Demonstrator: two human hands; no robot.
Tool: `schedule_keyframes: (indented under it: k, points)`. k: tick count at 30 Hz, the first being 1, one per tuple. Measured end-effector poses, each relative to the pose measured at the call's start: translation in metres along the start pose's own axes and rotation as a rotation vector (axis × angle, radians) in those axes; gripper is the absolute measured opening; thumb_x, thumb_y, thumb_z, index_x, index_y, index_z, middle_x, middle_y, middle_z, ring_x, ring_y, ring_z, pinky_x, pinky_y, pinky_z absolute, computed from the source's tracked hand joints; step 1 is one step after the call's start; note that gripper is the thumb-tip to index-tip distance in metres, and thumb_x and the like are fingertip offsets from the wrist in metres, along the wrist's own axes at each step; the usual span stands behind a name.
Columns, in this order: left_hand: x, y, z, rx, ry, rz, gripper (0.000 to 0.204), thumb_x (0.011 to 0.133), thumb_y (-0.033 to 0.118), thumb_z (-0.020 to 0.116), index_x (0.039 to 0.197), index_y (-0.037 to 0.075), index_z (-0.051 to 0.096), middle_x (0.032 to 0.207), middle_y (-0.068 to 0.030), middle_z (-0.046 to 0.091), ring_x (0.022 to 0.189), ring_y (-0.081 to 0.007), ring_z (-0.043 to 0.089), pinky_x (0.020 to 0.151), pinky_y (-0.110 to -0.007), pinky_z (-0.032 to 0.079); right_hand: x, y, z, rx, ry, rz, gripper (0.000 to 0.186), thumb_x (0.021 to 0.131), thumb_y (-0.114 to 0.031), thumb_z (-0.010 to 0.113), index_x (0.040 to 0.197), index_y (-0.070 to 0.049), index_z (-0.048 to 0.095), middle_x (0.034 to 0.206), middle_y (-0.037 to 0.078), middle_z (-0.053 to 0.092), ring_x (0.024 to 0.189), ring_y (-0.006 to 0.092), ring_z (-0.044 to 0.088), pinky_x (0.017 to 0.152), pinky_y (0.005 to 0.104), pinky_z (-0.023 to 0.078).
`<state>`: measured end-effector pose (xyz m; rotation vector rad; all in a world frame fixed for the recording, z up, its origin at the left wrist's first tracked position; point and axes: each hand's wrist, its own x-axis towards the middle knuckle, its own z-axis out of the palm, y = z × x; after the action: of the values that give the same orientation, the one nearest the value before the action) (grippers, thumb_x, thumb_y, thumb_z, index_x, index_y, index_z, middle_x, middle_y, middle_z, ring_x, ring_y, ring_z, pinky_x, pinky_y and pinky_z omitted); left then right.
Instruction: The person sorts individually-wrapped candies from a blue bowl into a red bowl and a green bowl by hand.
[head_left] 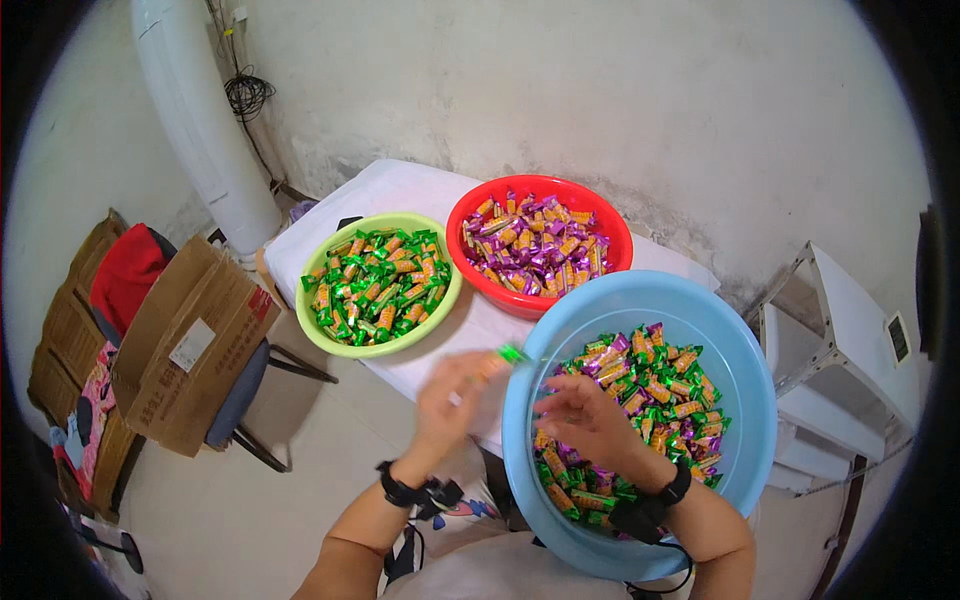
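My left hand (447, 398), smeared by motion, is closed on a green-wrapped candy (513, 354) just outside the left rim of the blue basin. Over that blue basin (742, 400) hovers my right hand (590, 420), its fingers loosely bent and apart, with nothing visible in them. The basin holds a mix of green and purple wrapped candies (655, 385). Farther off on the left, a light green basin (322, 338) is full of green-wrapped candies (380, 285). Beside it, a red basin (612, 225) contains purple-wrapped candies (535, 245).
A white-covered table (400, 185) bears the green and red basins against the wall. At left, a cardboard box (190, 350) leans on a chair (240, 400) near a wooden bench. White metal shelves (840, 340) stand at right.
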<state>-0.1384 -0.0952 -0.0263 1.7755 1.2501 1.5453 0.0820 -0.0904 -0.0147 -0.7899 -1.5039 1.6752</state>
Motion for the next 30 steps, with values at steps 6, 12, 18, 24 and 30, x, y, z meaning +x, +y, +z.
schedule_keyframes:
  k: [6, 12, 18, 24, 30]
  points:
    - [0.054, -0.133, -0.082, 0.55, 0.215, 0.0, 0.039, 0.079, -0.001, 0.055, 0.117, 0.006, 0.056, 0.119, -0.0159, 0.055, 0.114, -0.0311, 0.048, 0.098, -0.038, 0.036, -0.034, -0.051, -0.027, -0.625, -0.039, 0.186, 0.027, 0.082, -0.012, 0.064, 0.106, -0.002, 0.057, 0.109, 0.009, 0.06, 0.093, 0.0184, 0.061, 0.08, 0.0313, 0.05]
    - [0.043, -0.128, -0.077, 0.508, 0.173, -0.024, 0.036, 0.084, 0.004, 0.05, 0.119, 0.005, 0.055, 0.128, -0.0173, 0.049, 0.119, -0.0298, 0.045, 0.101, -0.036, 0.033, -0.049, -0.03, -0.085, -1.018, 0.16, 0.054, 0.027, 0.078, -0.013, 0.064, 0.103, -0.004, 0.058, 0.091, 0.013, 0.062, 0.084, 0.0265, 0.062, 0.071, 0.0361, 0.05]
    - [-0.012, -0.104, -0.048, 0.208, 0.024, -0.108, 0.03, 0.086, 0.004, 0.05, 0.115, 0.003, 0.057, 0.124, -0.0139, 0.053, 0.116, -0.0249, 0.048, 0.099, -0.033, 0.035, -0.064, -0.01, -0.075, -1.159, -0.145, 0.234, 0.028, 0.079, -0.028, 0.062, 0.095, -0.005, 0.06, 0.087, 0.014, 0.061, 0.08, 0.031, 0.06, 0.069, 0.041, 0.048]
    - [-0.028, -0.033, -0.006, -0.045, -0.095, -0.131, 0.024, 0.087, 0.005, 0.05, 0.108, 0.001, 0.061, 0.117, -0.0131, 0.056, 0.108, -0.021, 0.053, 0.091, -0.03, 0.041, -0.052, 0.018, -0.014, -1.359, -0.31, 0.213, 0.033, 0.078, -0.034, 0.062, 0.087, -0.002, 0.062, 0.085, 0.015, 0.059, 0.08, 0.0306, 0.06, 0.068, 0.0416, 0.047]
    - [-0.03, -0.01, 0.003, -0.069, -0.095, -0.084, 0.024, 0.087, 0.008, 0.052, 0.108, 0.002, 0.062, 0.116, -0.0134, 0.057, 0.107, -0.0214, 0.053, 0.09, -0.031, 0.041, -0.054, 0.049, -0.011, -1.56, -0.26, 0.039, 0.029, 0.075, -0.029, 0.061, 0.079, -0.001, 0.063, 0.084, 0.015, 0.06, 0.084, 0.0295, 0.059, 0.071, 0.0401, 0.045]
